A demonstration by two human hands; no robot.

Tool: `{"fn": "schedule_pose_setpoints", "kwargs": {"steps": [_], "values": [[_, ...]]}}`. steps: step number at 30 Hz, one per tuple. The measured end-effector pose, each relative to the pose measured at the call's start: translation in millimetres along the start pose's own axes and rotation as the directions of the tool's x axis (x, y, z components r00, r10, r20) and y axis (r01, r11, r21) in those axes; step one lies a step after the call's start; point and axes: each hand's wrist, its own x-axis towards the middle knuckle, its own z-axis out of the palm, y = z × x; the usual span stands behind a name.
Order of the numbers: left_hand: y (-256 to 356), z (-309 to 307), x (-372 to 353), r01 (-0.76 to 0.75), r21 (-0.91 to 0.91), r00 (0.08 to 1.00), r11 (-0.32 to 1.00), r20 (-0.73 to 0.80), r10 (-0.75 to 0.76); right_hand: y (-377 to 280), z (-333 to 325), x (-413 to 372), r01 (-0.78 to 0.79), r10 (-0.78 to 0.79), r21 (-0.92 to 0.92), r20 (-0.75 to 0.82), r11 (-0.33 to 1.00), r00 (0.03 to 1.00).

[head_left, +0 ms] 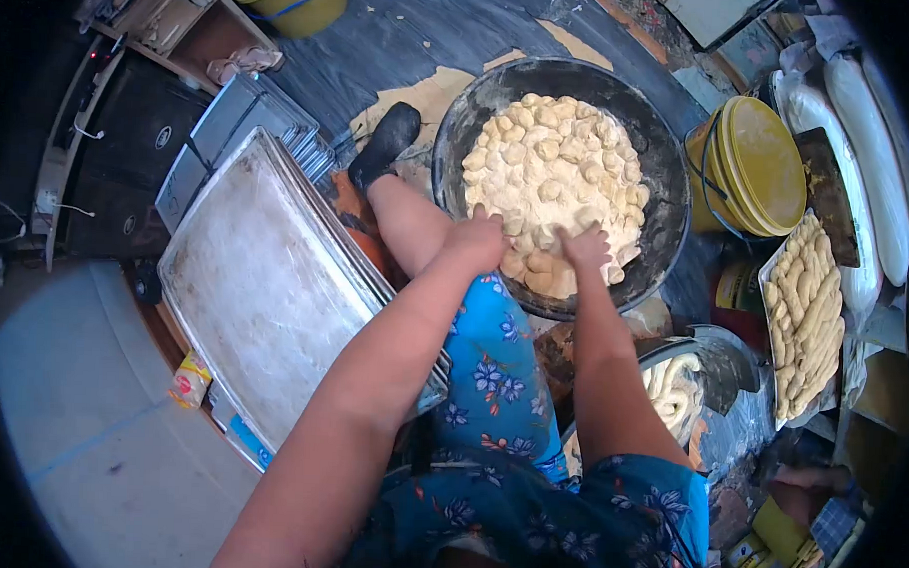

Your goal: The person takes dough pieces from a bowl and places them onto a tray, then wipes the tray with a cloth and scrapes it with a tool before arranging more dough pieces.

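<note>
A wide black basin (668,201) on the floor is filled with flour-dusted dough balls (554,147). My left hand (479,237) reaches over the basin's near left side, its fingers curled down at the dough; whatever lies beneath them is hidden. To its right, my right hand (586,247) rests on the near part of the heap, fingers apart and touching the floury balls. Pale flour covers the middle of the heap, between and beyond the two hands.
Stacked metal trays (264,287) lean at my left. At the right stand a yellow lidded bucket (769,165) and a tray of twisted dough pieces (804,316). Long dough ropes (676,387) lie in a dark container beside my right forearm. My foot (387,141) is left of the basin.
</note>
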Motion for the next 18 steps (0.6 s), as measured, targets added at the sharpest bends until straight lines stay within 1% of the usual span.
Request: {"fn": "schedule_pose_setpoints", "kwargs": {"steps": [2,3,4,5,7,8,9,10,11,12,14,15,16,17,18], "values": [[-4,3,5,-0.047,0.07,0.997,0.996,0.062,0.043,-2,13,-16,0.23,-0.231,0.059,0.01,0.971,0.973],[-4,5,10,-0.036,0.071,0.997,0.997,0.075,0.031,-5,11,-24,0.356,-0.364,0.08,0.128,0.931,0.923],[-4,7,14,-0.024,0.068,0.996,0.997,0.091,0.018,-8,5,-36,0.472,-0.485,0.114,0.244,0.874,0.84],[-6,11,18,-0.008,0.067,0.994,0.998,0.111,0.001,-13,-7,-55,0.595,-0.584,0.064,0.304,0.801,0.753],[-17,19,35,-0.008,0.054,0.985,0.999,0.171,-0.001,-26,-35,-39,0.572,-0.634,0.285,0.444,0.77,0.633],[-24,23,45,-0.009,0.053,0.98,0.999,0.198,-0.001,-30,-38,-18,0.555,-0.647,0.334,0.352,0.762,0.676],[-36,31,53,-0.004,0.068,0.991,0.998,0.134,-0.005,-35,-42,3,0.546,-0.654,0.383,0.256,0.745,0.712],[-48,38,61,0.001,0.082,0.998,0.997,0.066,-0.006,-35,-38,31,0.552,-0.594,0.368,-0.002,0.748,0.805],[-56,41,66,0.006,0.092,1.0,0.996,-0.002,-0.006,-32,-31,73,0.512,-0.492,0.393,-0.159,0.763,0.856],[-56,38,64,0.05,0.057,0.998,0.997,-0.029,-0.048,-27,-18,105,0.475,-0.371,0.422,-0.308,0.772,0.876],[-51,24,60,0.127,-0.017,0.988,0.992,-0.09,-0.128,-29,10,128,0.339,-0.284,0.363,-0.197,0.868,0.938],[-54,22,68,0.155,-0.012,0.983,0.988,-0.097,-0.155,-33,14,137,0.271,-0.236,0.323,-0.143,0.907,0.961],[-57,22,77,0.185,-0.011,0.977,0.983,-0.103,-0.185,-57,6,103,0.192,-0.172,0.161,-0.133,0.968,0.976],[-60,24,84,0.215,-0.01,0.971,0.977,-0.104,-0.215,-61,24,111,0.309,-0.296,0.193,-0.095,0.931,0.951],[-61,25,87,0.224,0.019,0.951,0.974,-0.223,-0.215,-89,-17,63,0.36,-0.365,0.08,0.06,0.93,0.929]]}}
